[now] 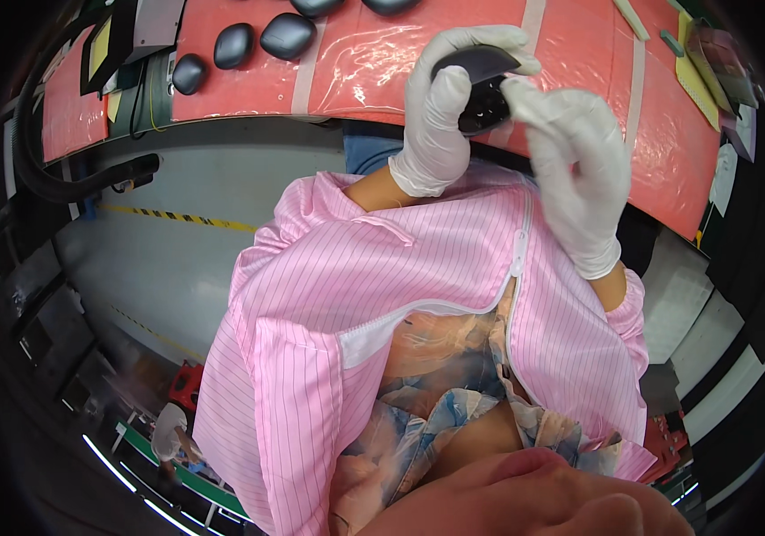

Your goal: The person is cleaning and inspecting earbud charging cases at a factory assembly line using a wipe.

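Note:
In my gloved left hand [441, 112] is a dark earbud charging case [488, 105], its lid tilted open and its glossy black inside showing. The thumb presses on the lid's side and the fingers wrap over the top. My gloved right hand [579, 147] meets the case at its right edge, thumb and fingertips pinched together. Those fingertips are slightly smeared, and anything small between them is hidden. To the left on the red mat [356, 71] lie several similar dark rounded cases [288, 37], lids down.
A black curved tube [137, 170] reaches in at the left, below the bench edge. At the far left stands a grey box-like device [155, 27]. Yellow pads [697, 85] and a small green piece [671, 42] lie at the right. Another person [171, 433] is far off, lower left.

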A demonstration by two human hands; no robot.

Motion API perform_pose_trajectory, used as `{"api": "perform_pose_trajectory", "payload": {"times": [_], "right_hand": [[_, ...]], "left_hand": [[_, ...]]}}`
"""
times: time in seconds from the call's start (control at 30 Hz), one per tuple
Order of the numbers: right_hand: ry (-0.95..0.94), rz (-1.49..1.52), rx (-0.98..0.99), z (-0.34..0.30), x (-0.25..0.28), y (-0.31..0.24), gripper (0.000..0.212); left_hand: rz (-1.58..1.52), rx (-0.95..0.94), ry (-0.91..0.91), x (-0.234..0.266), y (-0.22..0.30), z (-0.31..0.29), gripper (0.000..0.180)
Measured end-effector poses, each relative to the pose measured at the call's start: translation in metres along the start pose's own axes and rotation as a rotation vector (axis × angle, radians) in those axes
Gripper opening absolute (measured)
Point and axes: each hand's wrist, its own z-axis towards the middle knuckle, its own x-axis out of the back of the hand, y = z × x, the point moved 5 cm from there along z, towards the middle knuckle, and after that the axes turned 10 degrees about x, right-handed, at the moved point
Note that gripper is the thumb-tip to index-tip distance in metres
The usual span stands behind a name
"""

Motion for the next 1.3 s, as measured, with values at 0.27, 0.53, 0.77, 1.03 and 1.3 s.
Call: {"api": "perform_pose_trajectory", "payload": {"times": [0.27,0.53,0.77,1.03,1.3], "right_hand": [[-0.187,-0.422,0.083,0.004,-0.003,-0.004,0.026],[-0.083,-0.291,0.112,-0.001,-0.025,-0.011,0.023],[0.038,0.290,-0.332,-0.014,0.009,0.004,0.021],[0.218,0.216,-0.413,-0.036,0.019,0.036,0.024],[-0.153,-0.424,0.247,-0.010,-0.013,0.005,0.027]], "left_hand": [[0.004,-0.077,-0.024,0.001,0.005,-0.002,0.071],[-0.011,-0.029,-0.017,-0.003,-0.009,0.003,0.074],[-0.161,0.060,-0.026,-0.003,-0.009,-0.001,0.079],[-0.309,0.326,-0.021,-0.009,-0.015,-0.005,0.089],[-0.100,0.187,0.017,-0.015,-0.008,-0.003,0.081]]}}
